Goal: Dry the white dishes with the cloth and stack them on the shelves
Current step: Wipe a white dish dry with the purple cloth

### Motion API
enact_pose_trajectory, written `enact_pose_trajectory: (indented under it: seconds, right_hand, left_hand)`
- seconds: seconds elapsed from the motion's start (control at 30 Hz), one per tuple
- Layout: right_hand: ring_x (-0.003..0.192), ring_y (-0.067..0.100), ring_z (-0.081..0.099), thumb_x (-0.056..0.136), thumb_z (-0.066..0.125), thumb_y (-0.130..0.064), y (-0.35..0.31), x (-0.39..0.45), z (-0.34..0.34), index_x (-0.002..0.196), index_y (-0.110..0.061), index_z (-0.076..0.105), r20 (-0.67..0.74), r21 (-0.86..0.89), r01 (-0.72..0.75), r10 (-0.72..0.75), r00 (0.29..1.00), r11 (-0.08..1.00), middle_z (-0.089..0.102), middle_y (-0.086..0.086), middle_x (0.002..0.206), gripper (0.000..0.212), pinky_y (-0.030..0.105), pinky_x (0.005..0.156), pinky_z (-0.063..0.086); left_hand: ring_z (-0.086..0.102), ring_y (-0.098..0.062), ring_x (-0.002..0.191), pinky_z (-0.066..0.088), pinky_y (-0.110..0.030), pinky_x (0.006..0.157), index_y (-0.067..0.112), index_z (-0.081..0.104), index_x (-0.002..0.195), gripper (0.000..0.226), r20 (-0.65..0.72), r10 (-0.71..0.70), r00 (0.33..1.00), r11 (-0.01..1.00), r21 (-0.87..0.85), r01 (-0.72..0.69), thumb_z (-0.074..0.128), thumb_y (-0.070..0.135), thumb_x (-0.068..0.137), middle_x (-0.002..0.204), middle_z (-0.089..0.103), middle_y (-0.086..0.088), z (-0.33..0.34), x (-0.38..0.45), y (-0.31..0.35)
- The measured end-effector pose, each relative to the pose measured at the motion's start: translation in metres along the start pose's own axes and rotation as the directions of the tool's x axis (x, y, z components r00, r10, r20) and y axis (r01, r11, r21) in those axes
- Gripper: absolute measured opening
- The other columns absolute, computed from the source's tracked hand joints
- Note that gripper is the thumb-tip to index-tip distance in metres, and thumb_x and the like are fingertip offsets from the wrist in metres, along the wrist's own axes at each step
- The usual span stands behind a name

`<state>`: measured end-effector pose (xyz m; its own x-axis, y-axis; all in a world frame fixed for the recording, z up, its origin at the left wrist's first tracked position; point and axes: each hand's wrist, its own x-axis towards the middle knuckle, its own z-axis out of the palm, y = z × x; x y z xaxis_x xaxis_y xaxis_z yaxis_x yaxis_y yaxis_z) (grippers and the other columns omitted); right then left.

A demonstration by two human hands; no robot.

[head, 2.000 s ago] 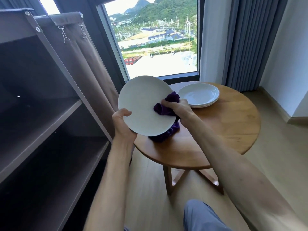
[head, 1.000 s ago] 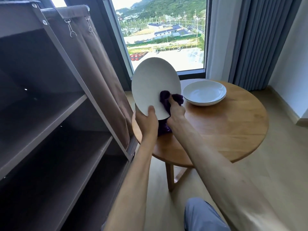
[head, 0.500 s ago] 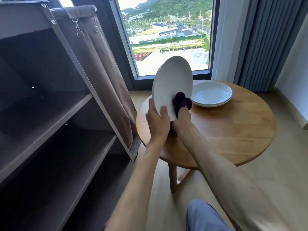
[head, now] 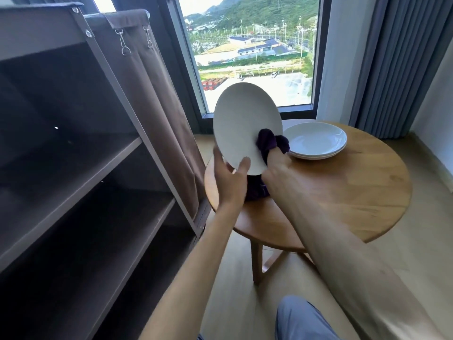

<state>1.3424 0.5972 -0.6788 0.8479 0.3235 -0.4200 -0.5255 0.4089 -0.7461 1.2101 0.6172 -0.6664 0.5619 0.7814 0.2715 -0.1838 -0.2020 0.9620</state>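
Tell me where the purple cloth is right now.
In the head view, the purple cloth is mid-frame, gripped by the right hand against the raised white plate, left of the stacked dishes.

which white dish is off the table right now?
The tilted plate nearest the shelves, held at its lower edge by the left hand while the right hand presses the purple cloth on it. The others sit stacked on the table.

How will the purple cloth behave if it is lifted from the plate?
The purple cloth is bunched and folded against the plate, so it is probably soft and floppy. It would likely hang limp from the right hand and seems light.
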Motion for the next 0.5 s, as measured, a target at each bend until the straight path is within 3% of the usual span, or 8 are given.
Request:
enact_pose_trajectory:
  seconds: [0.07, 0.13, 0.2, 0.3, 0.4, 0.43, 0.47, 0.5]
  right_hand:
    - [0.078, 0.025, 0.068, 0.083, 0.075, -0.022, 0.001, -0.002, -0.003, 0.109, -0.011, 0.062, 0.049, -0.047, -0.041, 0.044, 0.998, 0.998, 0.072, 0.009, 0.099, 0.031, 0.028, 0.055, 0.056]
    - [0.079, 0.024, 0.068, 0.082, 0.080, -0.020, -0.008, 0.001, -0.012, 0.107, -0.008, 0.061, 0.081, -0.075, 0.003, 0.003, 0.997, 0.997, 0.069, 0.007, 0.093, 0.033, 0.031, 0.056, 0.060]
    - [0.085, 0.028, 0.070, 0.080, 0.084, -0.023, -0.020, 0.008, -0.023, 0.101, -0.007, 0.065, 0.143, -0.103, 0.083, -0.068, 0.987, 0.991, 0.070, 0.009, 0.092, 0.033, 0.039, 0.075, 0.062]
    - [0.086, 0.027, 0.072, 0.077, 0.088, -0.025, -0.029, 0.013, -0.033, 0.091, -0.011, 0.070, 0.271, -0.180, 0.189, -0.136, 0.953, 0.965, 0.074, 0.006, 0.083, 0.026, 0.041, 0.076, 0.062]
    - [0.081, 0.023, 0.072, 0.077, 0.087, -0.030, -0.027, 0.009, -0.030, 0.085, -0.015, 0.073, 0.328, -0.256, 0.250, -0.160, 0.931, 0.934, 0.074, 0.002, 0.078, 0.022, 0.040, 0.073, 0.062]
    - [0.078, 0.022, 0.072, 0.077, 0.087, -0.031, -0.026, 0.008, -0.026, 0.083, -0.016, 0.073, 0.310, -0.264, 0.262, -0.176, 0.934, 0.928, 0.073, 0.002, 0.078, 0.021, 0.038, 0.072, 0.062]
    - [0.075, 0.020, 0.071, 0.077, 0.087, -0.032, -0.026, 0.007, -0.022, 0.081, -0.017, 0.072, 0.280, -0.278, 0.272, -0.193, 0.940, 0.921, 0.072, 0.001, 0.077, 0.021, 0.036, 0.069, 0.061]
    - [0.073, 0.018, 0.069, 0.077, 0.087, -0.033, -0.027, 0.006, -0.018, 0.080, -0.018, 0.070, 0.246, -0.297, 0.277, -0.207, 0.947, 0.914, 0.071, 0.001, 0.076, 0.022, 0.033, 0.068, 0.059]
  left_hand:
    - [0.064, 0.001, 0.109, 0.052, -0.009, 0.080, 0.029, 0.047, 0.142, 0.068, -0.037, 0.008, 0.999, 1.000, -0.016, -0.008, 0.060, -0.005, 0.085, 0.121, 0.063, 0.018, 0.003, 0.001, -0.002]
    - [0.066, -0.015, 0.108, 0.056, -0.017, 0.076, 0.034, 0.058, 0.127, 0.069, -0.027, 0.000, 1.000, 1.000, -0.001, 0.000, 0.056, -0.005, 0.071, 0.112, 0.069, 0.012, -0.012, 0.016, 0.008]
    - [0.063, -0.019, 0.109, 0.058, -0.023, 0.074, 0.034, 0.063, 0.125, 0.068, 0.102, -0.008, 0.995, 0.994, 0.114, -0.004, 0.054, 0.002, 0.065, 0.109, 0.070, 0.008, -0.034, 0.028, 0.017]
    - [0.060, -0.020, 0.107, 0.055, -0.029, 0.073, 0.029, 0.064, 0.124, 0.067, 0.315, -0.083, 0.945, 0.953, 0.303, -0.018, 0.053, 0.010, 0.060, 0.101, 0.070, 0.010, -0.062, 0.043, 0.032]
    - [0.059, -0.025, 0.113, 0.056, -0.037, 0.084, 0.023, 0.060, 0.131, 0.069, 0.301, -0.139, 0.943, 0.927, 0.375, 0.017, 0.055, 0.016, 0.062, 0.108, 0.067, 0.004, -0.065, 0.052, 0.051]
    - [0.061, -0.023, 0.111, 0.057, -0.033, 0.084, 0.022, 0.056, 0.139, 0.070, 0.231, -0.068, 0.971, 0.909, 0.415, -0.035, 0.057, 0.019, 0.068, 0.110, 0.067, 0.006, -0.062, 0.047, 0.053]
    - [0.062, -0.023, 0.111, 0.056, -0.030, 0.085, 0.019, 0.051, 0.146, 0.071, 0.129, 0.114, 0.985, 0.833, 0.528, -0.166, 0.060, 0.023, 0.076, 0.116, 0.066, 0.004, -0.056, 0.037, 0.055]
    - [0.061, -0.025, 0.114, 0.053, -0.032, 0.091, 0.016, 0.046, 0.150, 0.071, 0.103, 0.385, 0.917, 0.638, 0.689, -0.345, 0.064, 0.026, 0.082, 0.125, 0.064, -0.004, -0.048, 0.027, 0.051]
